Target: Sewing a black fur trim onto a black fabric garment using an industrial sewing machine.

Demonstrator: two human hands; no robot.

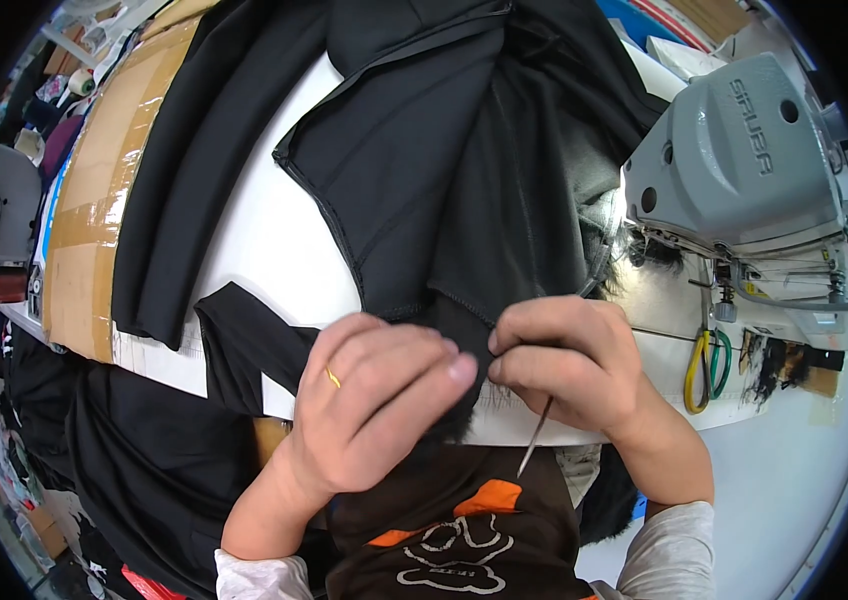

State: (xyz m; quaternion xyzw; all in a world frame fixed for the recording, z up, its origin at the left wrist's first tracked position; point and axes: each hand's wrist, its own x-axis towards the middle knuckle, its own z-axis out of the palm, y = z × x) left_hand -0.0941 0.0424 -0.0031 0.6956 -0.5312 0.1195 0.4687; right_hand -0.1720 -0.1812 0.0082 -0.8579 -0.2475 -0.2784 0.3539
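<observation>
At the near edge, a dark brown apron with orange trim point(454, 525) is worn. Just beyond it, a thin, pointed metal tool point(536, 437) is held beneath the right hand point(574, 360), by whose thumb and fingertips the near edge of a black cloth garment point(414, 190) is also pinched. The left hand point(374, 400), ringed in gold, is curled over the same edge; whether cloth is gripped cannot be told. The garment is spread across the white desk point(264, 220) toward the far side. To the right, scissors with yellow and green handles point(693, 385) are placed near a grey metal sewing machine point(734, 160). At far left, brown taped cardboard point(104, 220) is partly covered by black cloth.
</observation>
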